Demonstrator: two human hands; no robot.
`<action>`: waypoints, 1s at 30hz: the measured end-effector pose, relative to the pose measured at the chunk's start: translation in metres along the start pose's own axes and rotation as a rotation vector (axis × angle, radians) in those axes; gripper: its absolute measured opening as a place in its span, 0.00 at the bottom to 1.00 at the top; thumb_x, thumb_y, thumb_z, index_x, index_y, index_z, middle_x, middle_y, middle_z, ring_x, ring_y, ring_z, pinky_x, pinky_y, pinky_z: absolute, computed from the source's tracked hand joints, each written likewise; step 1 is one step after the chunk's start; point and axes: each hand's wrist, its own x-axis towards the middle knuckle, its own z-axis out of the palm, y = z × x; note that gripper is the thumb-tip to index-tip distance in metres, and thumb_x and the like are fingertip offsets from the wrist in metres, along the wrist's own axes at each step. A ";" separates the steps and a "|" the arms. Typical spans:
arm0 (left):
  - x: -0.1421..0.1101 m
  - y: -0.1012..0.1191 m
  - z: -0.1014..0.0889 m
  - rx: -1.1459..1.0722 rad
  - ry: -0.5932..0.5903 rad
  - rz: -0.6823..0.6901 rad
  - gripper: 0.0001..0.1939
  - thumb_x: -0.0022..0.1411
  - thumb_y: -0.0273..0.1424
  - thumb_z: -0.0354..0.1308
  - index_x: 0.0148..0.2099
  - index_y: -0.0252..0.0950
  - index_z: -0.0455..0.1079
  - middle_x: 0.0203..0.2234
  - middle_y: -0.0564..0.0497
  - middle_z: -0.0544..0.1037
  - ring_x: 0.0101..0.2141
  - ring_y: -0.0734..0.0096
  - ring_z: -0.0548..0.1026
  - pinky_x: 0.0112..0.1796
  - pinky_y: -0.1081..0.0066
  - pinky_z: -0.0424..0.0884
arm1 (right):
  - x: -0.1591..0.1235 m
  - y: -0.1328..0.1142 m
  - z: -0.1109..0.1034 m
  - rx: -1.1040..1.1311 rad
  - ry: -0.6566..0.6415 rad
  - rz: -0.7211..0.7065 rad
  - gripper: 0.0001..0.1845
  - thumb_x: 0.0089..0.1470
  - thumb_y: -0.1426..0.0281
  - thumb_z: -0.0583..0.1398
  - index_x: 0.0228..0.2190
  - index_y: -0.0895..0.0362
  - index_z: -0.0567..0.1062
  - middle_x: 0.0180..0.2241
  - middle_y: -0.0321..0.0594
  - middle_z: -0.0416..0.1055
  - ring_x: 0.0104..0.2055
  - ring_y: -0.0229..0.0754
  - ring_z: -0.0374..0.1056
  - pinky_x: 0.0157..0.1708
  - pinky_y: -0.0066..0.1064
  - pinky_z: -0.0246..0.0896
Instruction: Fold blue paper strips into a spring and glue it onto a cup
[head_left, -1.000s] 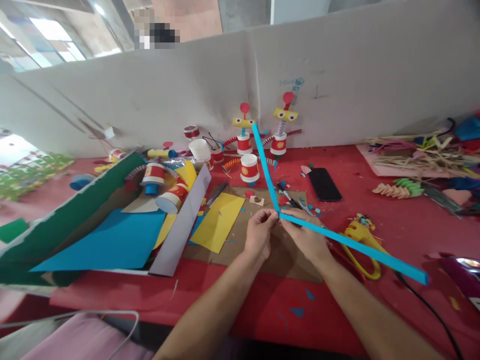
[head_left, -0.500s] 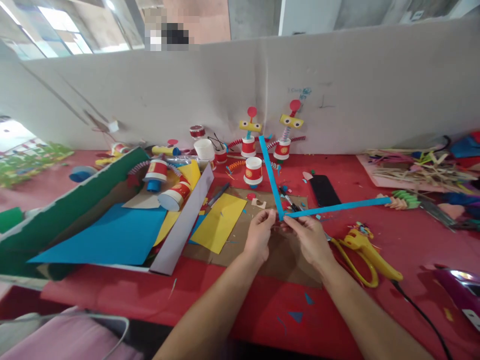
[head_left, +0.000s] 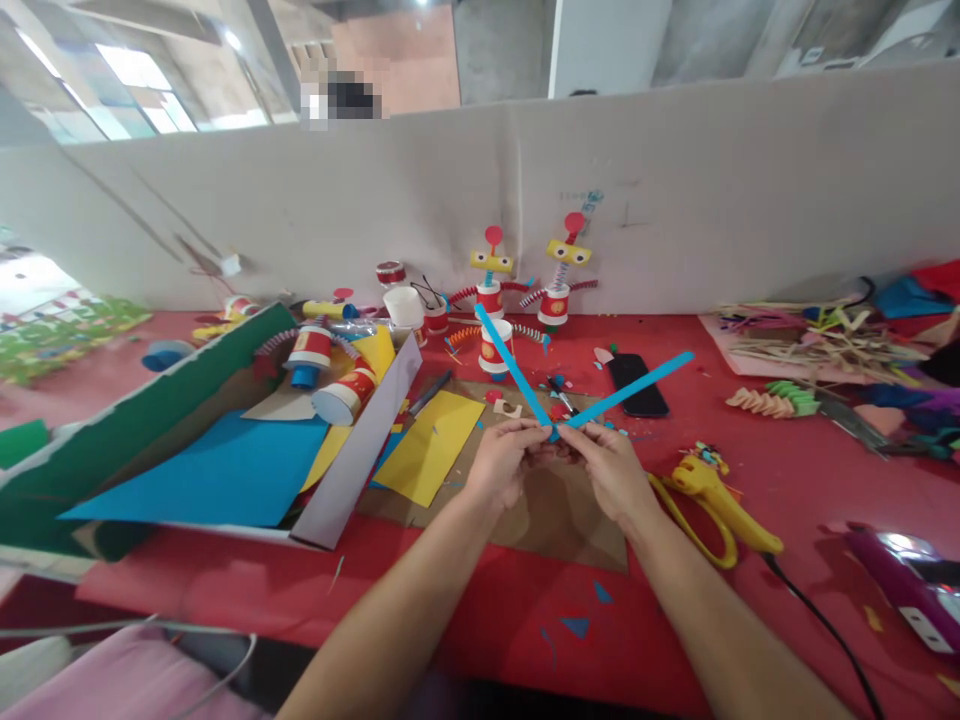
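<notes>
Two long blue paper strips [head_left: 514, 370] meet in a V, joined at its lower tip. My left hand [head_left: 510, 455] pinches that tip from the left side, fingers closed on the paper. From the right, my right hand [head_left: 604, 460] grips the same folded corner between thumb and fingers. One strip points up and left, the other up and right across a black phone [head_left: 637, 400]. Both hands are just above a brown cardboard sheet [head_left: 577, 530], with yellow paper [head_left: 433, 450] lying to their left.
Paper-cup figures [head_left: 555, 303] with spring arms stand by the grey partition [head_left: 420, 190]. At left is an open box [head_left: 360, 450] holding blue paper [head_left: 217, 470] and cups. On the right lie a yellow glue gun [head_left: 724, 500], scissors [head_left: 701, 525] and a pile of thin strips [head_left: 802, 335].
The right strip has swung upward and the left one leans further left, so the V is narrower and more upright. My fingers have closed further round the joined corner. The view has shifted slightly.
</notes>
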 end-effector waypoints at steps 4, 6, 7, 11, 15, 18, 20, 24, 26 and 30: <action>0.002 -0.001 -0.007 0.091 -0.139 0.031 0.08 0.46 0.29 0.66 0.29 0.32 0.73 0.21 0.51 0.76 0.22 0.77 0.72 0.28 0.74 0.67 | 0.001 -0.006 -0.003 -0.130 -0.042 -0.002 0.14 0.43 0.59 0.66 0.21 0.57 0.75 0.19 0.33 0.68 0.23 0.35 0.61 0.26 0.29 0.54; 0.005 -0.006 -0.014 0.098 -0.198 0.064 0.09 0.45 0.30 0.67 0.30 0.31 0.74 0.23 0.50 0.77 0.23 0.77 0.72 0.29 0.74 0.67 | 0.001 -0.007 -0.003 -0.163 -0.078 0.025 0.15 0.44 0.58 0.66 0.21 0.57 0.75 0.18 0.32 0.68 0.23 0.35 0.60 0.26 0.29 0.54; 0.007 -0.008 -0.017 0.086 -0.205 0.066 0.10 0.45 0.30 0.68 0.31 0.31 0.74 0.24 0.50 0.77 0.24 0.76 0.73 0.29 0.74 0.68 | 0.001 -0.007 -0.003 -0.169 -0.097 0.037 0.15 0.44 0.58 0.65 0.21 0.57 0.75 0.18 0.32 0.67 0.23 0.35 0.60 0.26 0.29 0.54; 0.011 -0.014 -0.025 0.024 -0.178 -0.016 0.09 0.46 0.28 0.67 0.32 0.31 0.74 0.23 0.50 0.77 0.23 0.76 0.74 0.30 0.74 0.71 | 0.000 -0.003 0.000 -0.165 -0.145 0.054 0.16 0.47 0.56 0.63 0.22 0.57 0.74 0.19 0.33 0.67 0.24 0.36 0.61 0.27 0.30 0.55; 0.008 -0.014 -0.023 -0.054 -0.144 -0.083 0.06 0.47 0.26 0.66 0.31 0.31 0.74 0.22 0.51 0.77 0.23 0.77 0.74 0.30 0.75 0.72 | -0.001 -0.002 0.001 -0.158 -0.113 0.068 0.16 0.46 0.56 0.63 0.22 0.56 0.72 0.20 0.32 0.66 0.24 0.36 0.60 0.26 0.29 0.54; 0.005 -0.016 -0.020 -0.057 -0.137 -0.040 0.08 0.45 0.27 0.67 0.30 0.31 0.75 0.23 0.50 0.77 0.23 0.75 0.75 0.30 0.74 0.72 | -0.002 -0.004 0.002 -0.151 -0.097 0.065 0.16 0.45 0.56 0.64 0.21 0.56 0.72 0.20 0.32 0.67 0.24 0.36 0.60 0.27 0.29 0.55; 0.004 -0.017 -0.019 -0.040 -0.136 0.014 0.10 0.44 0.29 0.69 0.30 0.30 0.75 0.22 0.50 0.77 0.23 0.75 0.74 0.29 0.74 0.71 | -0.002 -0.005 0.002 -0.164 -0.097 0.044 0.16 0.45 0.56 0.63 0.21 0.55 0.71 0.20 0.32 0.66 0.24 0.36 0.60 0.27 0.29 0.56; 0.001 -0.017 -0.017 -0.027 -0.122 0.036 0.11 0.43 0.30 0.69 0.30 0.30 0.73 0.21 0.51 0.76 0.22 0.76 0.73 0.29 0.75 0.69 | -0.003 -0.004 0.002 -0.241 -0.104 -0.001 0.15 0.48 0.57 0.62 0.21 0.55 0.71 0.19 0.31 0.65 0.24 0.36 0.60 0.27 0.28 0.55; 0.000 -0.016 -0.016 -0.025 -0.131 0.016 0.12 0.42 0.29 0.69 0.30 0.30 0.72 0.22 0.52 0.76 0.23 0.77 0.73 0.29 0.76 0.68 | -0.003 -0.003 0.001 -0.294 -0.102 -0.020 0.15 0.49 0.57 0.61 0.22 0.55 0.71 0.20 0.32 0.65 0.24 0.37 0.60 0.27 0.28 0.55; 0.000 -0.015 -0.017 0.011 -0.178 0.041 0.16 0.40 0.28 0.70 0.32 0.31 0.70 0.23 0.53 0.75 0.24 0.76 0.73 0.30 0.75 0.69 | -0.004 -0.004 -0.001 -0.421 -0.112 -0.080 0.16 0.52 0.56 0.59 0.24 0.55 0.71 0.21 0.33 0.65 0.24 0.38 0.60 0.26 0.29 0.54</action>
